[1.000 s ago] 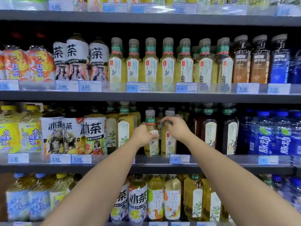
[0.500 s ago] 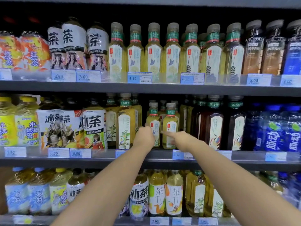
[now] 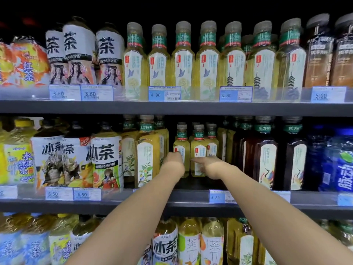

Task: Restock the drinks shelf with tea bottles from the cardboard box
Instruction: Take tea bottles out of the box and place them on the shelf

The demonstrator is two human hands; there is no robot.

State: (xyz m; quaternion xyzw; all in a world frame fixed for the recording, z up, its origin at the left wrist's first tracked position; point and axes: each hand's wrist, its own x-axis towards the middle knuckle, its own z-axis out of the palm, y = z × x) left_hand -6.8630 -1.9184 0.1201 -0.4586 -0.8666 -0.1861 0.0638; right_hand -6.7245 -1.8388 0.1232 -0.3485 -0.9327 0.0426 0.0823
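Observation:
Small yellow-green tea bottles with green neck bands stand set back in a gap on the middle shelf (image 3: 191,196). My left hand (image 3: 173,163) reaches in with its fingers curled on the lower part of the left front tea bottle (image 3: 183,145). My right hand (image 3: 209,165) lies beside it, fingers straight and pointing left, touching the lower front of the second tea bottle (image 3: 198,150). More of these small bottles (image 3: 212,144) stand behind. The cardboard box is out of view.
Taller tea bottles (image 3: 147,155) flank the gap on the left, dark tea bottles (image 3: 264,155) on the right. Iced-tea bottles (image 3: 106,159) and blue drinks (image 3: 342,159) fill the shelf ends. The upper shelf (image 3: 191,108) and the lower row (image 3: 189,243) are packed.
Both hands have slid down from the bottle caps to the lower bodies. My right hand's fingers have straightened. The view has moved closer to the shelf.

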